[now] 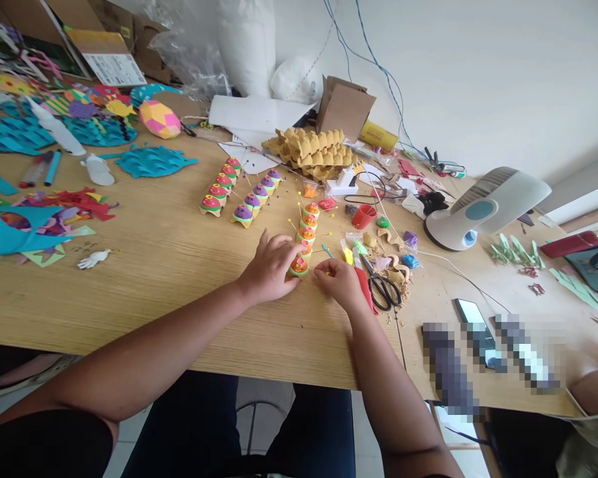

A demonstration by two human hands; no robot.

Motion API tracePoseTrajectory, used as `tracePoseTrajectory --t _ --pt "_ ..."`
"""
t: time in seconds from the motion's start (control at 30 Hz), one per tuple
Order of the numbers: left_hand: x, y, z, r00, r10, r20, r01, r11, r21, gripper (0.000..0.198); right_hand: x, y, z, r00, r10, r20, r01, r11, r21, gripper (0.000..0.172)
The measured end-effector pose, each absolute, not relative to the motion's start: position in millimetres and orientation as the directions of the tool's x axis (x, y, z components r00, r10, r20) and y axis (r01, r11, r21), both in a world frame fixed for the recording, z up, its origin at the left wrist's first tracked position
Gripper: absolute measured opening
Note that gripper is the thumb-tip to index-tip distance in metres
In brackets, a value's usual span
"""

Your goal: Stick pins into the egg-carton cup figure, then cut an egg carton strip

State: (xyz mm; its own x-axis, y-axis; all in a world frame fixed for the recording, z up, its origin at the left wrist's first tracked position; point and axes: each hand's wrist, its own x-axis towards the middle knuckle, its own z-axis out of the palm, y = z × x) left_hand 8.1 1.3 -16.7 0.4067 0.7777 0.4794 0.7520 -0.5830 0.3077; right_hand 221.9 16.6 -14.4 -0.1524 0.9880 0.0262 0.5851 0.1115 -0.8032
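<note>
A strip of egg-carton cups (pixel 307 234), decorated in orange with green edges, stands on the table in front of me. Yellow-tipped stalks stick out from its sides. My left hand (pixel 269 271) curls around its near end from the left, thumb and fingers against the last cup. On the right side, close to that cup, my right hand (pixel 339 281) has its fingertips pinched together; whatever lies between them is too small to make out. Left of the orange strip are a purple cup strip (pixel 257 197) with dark-tipped stalks and a red-and-green cup strip (pixel 222 186).
Black-handled scissors (pixel 385 292) lie beside my right wrist, near clay packets and carton scraps. Behind stand stacked egg cartons (pixel 311 151). A white fan (pixel 483 209) and phones (pixel 478 332) are to the right, with another person's arm (pixel 595 392). Blue paper crafts (pixel 154 161) lie left.
</note>
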Motion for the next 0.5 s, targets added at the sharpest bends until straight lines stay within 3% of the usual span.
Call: tracePoseTrajectory --t 0.27,0.5 --pt "7.8 2.7 -18.7 0.411 0.777 0.477 0.75 -0.586 0.307 0.048 214.6 15.5 -13.3 -0.105 0.994 -0.014 0.501 0.041 -0.864 0.023" --pt "7.6 3.9 -19.2 0.413 0.773 0.481 0.753 -0.587 0.297 0.049 217.3 16.9 -15.2 -0.176 0.981 -0.084 0.484 0.012 -0.875 0.027"
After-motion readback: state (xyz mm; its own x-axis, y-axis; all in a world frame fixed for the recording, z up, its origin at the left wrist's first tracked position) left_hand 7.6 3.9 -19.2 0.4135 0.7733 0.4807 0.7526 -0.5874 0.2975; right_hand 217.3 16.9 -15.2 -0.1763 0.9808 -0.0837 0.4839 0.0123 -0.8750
